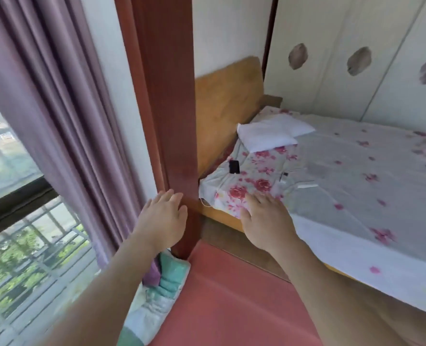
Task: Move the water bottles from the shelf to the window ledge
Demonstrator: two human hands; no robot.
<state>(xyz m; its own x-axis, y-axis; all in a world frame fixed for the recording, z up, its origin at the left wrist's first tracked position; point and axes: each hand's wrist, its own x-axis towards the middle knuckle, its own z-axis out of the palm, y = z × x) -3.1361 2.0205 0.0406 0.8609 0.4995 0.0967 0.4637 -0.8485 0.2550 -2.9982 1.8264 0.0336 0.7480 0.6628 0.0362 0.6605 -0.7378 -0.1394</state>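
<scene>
Red-brown wood filled the middle of the head view, a tall post (pixel 172 96), with the left hand (pixel 164 216) spread near it at lower centre, fingers straight and holding nothing. To its right the right hand (pixel 264 216) reached out, also released and empty, over the corner of the flowered bed (pixel 356 186). No water bottles showed anywhere, nor any shelf. I judged the step to be going to fetch one — done well, that meant turning until the shelf came into sight before reaching. The window (pixel 7 156) and purple curtain (pixel 57 96) took the left. Whether the pink surface (pixel 227 295) at lower centre was the ledge I could not tell. Blur left a small black thing (pixel 234 167) on the bed unreadable.
</scene>
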